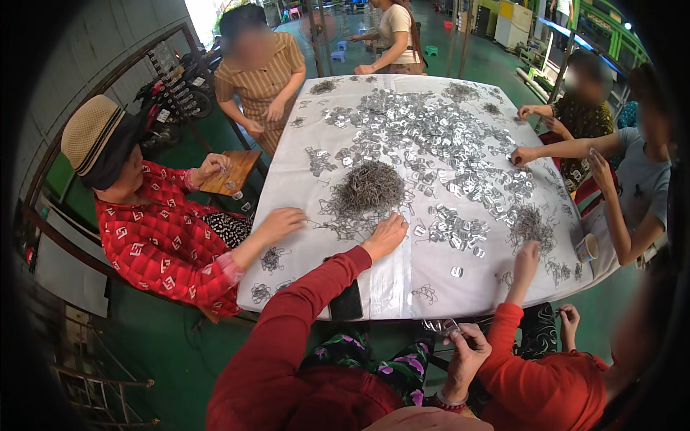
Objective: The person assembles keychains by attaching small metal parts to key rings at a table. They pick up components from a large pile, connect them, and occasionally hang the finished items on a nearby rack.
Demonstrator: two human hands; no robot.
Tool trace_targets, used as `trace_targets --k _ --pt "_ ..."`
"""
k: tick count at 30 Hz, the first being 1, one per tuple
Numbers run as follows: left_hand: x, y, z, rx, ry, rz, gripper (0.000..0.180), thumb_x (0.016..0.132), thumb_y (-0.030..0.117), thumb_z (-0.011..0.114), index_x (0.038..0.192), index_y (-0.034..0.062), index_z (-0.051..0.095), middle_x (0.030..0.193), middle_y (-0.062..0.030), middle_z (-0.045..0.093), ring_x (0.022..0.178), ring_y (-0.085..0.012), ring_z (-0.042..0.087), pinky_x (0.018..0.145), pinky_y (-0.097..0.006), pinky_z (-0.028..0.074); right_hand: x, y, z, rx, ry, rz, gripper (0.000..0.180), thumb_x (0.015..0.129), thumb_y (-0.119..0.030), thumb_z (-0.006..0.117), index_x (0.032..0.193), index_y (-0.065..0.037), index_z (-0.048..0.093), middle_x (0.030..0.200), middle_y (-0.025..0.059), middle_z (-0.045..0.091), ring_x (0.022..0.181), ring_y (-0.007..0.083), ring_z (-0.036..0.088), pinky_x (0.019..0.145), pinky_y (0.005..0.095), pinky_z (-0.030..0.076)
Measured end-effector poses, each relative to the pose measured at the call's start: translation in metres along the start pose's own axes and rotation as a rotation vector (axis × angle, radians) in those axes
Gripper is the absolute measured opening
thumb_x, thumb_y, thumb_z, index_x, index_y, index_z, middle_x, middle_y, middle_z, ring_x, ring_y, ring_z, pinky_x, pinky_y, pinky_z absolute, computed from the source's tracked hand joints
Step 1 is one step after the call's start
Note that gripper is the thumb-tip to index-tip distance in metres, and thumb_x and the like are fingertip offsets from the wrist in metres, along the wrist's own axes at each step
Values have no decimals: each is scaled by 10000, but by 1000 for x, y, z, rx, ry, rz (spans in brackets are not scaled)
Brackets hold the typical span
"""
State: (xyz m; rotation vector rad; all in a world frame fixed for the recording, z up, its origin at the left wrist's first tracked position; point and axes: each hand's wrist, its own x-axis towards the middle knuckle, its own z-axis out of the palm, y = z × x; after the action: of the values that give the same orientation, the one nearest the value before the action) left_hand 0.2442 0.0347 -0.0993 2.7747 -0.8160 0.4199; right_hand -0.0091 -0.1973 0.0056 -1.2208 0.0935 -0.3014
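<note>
My left arm, in a dark red sleeve, stretches over the white-covered table. My left hand (387, 235) is at the lower right edge of a heaped pile of thin bent wire hooks (372, 187). Its fingers are drawn together and point down; what is between them is too small to make out. Close to my lap, just off the table's front edge, my right hand (470, 353) is closed on a few small flat metal buckles (447, 326). A bracelet (451, 404) circles that wrist. A dark phone (346, 302) lies partly under my left forearm.
Loose metal buckles (424, 122) spread over the table's far middle, with a smaller group (454, 228) nearer me. Another wire pile (530, 226) and a paper cup (586, 248) are at right. Co-workers sit around the table; one in red (539, 373) reaches in close on my right.
</note>
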Motion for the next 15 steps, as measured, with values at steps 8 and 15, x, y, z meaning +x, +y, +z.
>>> trace_targets --k 8,15 --pt "-47 62 -45 -574 149 -40 123 909 99 523 993 20 564 953 -148 573 957 -323 545 818 -417 458 -21 -1 4 -65 14 16 123 726 126 635 830 60 643 800 81 611 642 111 557 590 220 454" --pt "-95 163 -138 -1208 5 9 154 909 129 597 992 6 556 902 -112 597 852 -186 605 788 -316 470 -33 8 9 -92 102 39 176 753 111 652 910 40 622 753 45 620 639 97 576 605 216 476"
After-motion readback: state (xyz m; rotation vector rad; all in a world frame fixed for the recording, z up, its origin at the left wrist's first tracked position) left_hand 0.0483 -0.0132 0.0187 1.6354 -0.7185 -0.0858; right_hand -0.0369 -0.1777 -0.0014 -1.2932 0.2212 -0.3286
